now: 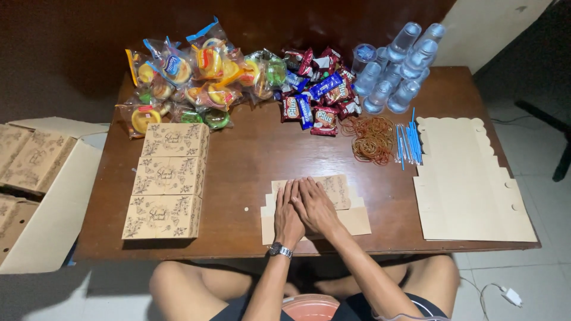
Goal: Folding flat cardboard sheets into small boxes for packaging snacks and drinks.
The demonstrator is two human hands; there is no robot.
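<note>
a flat, unfolded kraft-brown cardboard box blank with a printed floral pattern (342, 196) is lying at the near edge of the dark brown wooden table (250, 154), directly in front of the seated person, and it is being pressed down by both hands. the left hand (288, 217), with a wristwatch (279, 250) at its wrist, is laid flat with the fingers held together and pointing away from the body; the right hand (315, 207) is laid flat just beside it, touching or slightly overlapping it, fingers angled towards the upper left. nothing is being pinched or gripped. the blank's long axis is running left to right across the table, so the hands are resting over its left and middle portion while its right portion is left uncovered, nearer to the right hand.

to the left, three assembled printed brown boxes (168, 179) are standing in a row running away from the person. a stack of plain flat cardboard blanks with scalloped edges (470, 178) is lying at the right end. along the far side, a heap of clear-wrapped colourful snack packets (196, 74), a pile of red and blue foil sachets (318, 92), a cluster of clear plastic cups (395, 59), a tangle of brown rubber bands (372, 139) and a bundle of blue straws (409, 142) are being kept. a large open cardboard carton (41, 190) is sitting on the floor to the left, and pale floor tiles (535, 279) are showing at the right.
</note>
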